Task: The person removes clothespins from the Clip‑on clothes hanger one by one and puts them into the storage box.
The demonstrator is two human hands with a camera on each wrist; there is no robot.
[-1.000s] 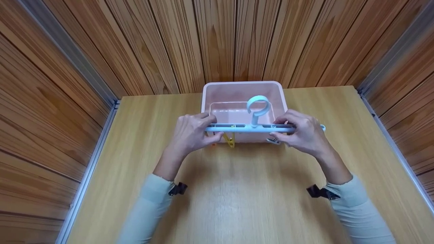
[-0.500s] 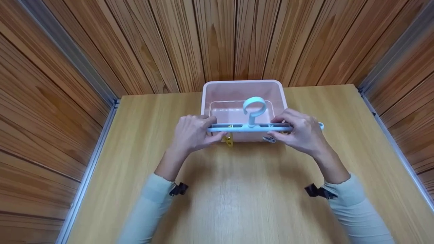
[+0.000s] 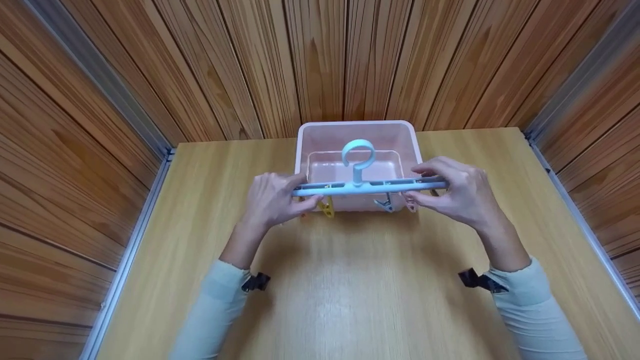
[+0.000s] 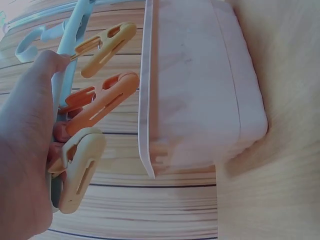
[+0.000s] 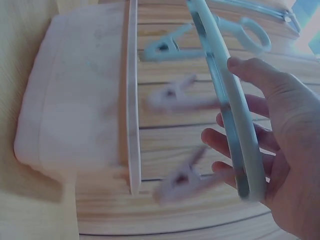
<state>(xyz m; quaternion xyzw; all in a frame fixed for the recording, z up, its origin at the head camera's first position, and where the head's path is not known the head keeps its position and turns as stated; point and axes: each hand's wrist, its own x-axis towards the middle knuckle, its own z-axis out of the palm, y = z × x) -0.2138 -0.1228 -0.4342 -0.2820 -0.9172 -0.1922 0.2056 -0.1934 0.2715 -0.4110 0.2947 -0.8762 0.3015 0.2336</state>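
Over the near rim of a pink tub point(image 3: 355, 123), a light blue hanger point(image 3: 370, 188) is held in the air by both hands, with its bar roughly crosswise and its hook point(image 3: 358, 143) pointing up. The left hand point(image 3: 270, 201) pinches the left end of the bar, thumb on the near side and fingers on the far side. The right hand point(image 3: 462, 194) pinches the right end in the same manner, its fingertips partly visible behind the bar in the right wrist view.

Clips hang from the underside of the bar. On the left half, from the middle outward, are a yellow clip point(image 4: 112, 47), an orange clip point(image 4: 102, 103) and a cream clip point(image 4: 80, 172). On the right half are a blue clip point(image 5: 172, 52), a pale pink clip point(image 5: 180, 104) and an outermost clip point(image 5: 170, 190), the last too blurred for its colour to be certain. In both wrist views the clips are apart from the tub.

The tub stands upright on a wooden table point(image 3: 340, 275), near the panelled back wall point(image 3: 320, 60). Each forearm has a pale green sleeve point(image 3: 215, 300) with a black strap point(image 3: 256, 282) near the cuff.
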